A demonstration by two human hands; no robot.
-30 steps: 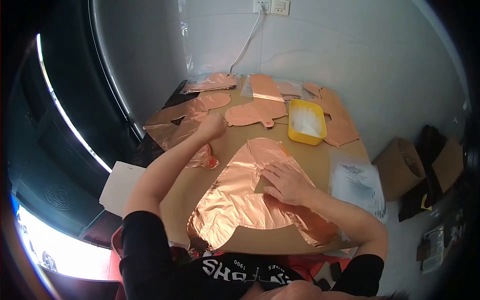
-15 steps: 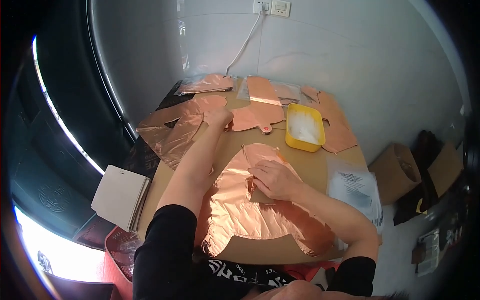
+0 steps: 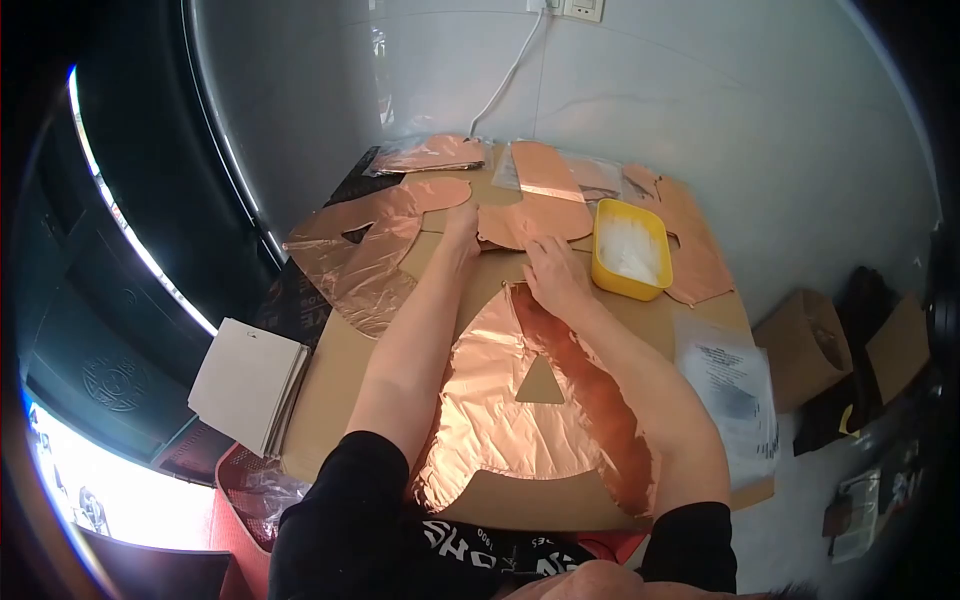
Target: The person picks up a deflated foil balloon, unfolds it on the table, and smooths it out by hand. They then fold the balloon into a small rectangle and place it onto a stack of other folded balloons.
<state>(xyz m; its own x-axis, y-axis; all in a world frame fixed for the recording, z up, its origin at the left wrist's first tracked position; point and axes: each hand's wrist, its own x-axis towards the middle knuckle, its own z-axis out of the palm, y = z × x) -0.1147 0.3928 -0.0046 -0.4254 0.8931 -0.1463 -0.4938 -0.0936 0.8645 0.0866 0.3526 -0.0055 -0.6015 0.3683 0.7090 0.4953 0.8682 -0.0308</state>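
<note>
Copper-coloured foil sheet [image 3: 500, 400] spread flat at centre frame on the brown tabletop [image 3: 340, 370], its triangular hole [image 3: 541, 383] now uncovered. Right hand [image 3: 555, 275] gone from beside that hole, where it lay half a second ago, up to the sheet's top tip; palm down, fingers flat and loosely together, clamped on nothing. Left hand [image 3: 462, 225] still at the left edge of the smaller foil piece [image 3: 535, 220] in upper centre; pinching or merely touching, impossible to tell. Yellow tray [image 3: 628, 290] just right of both hands. More foil shapes [image 3: 365, 250] left of centre, unmoved.
</note>
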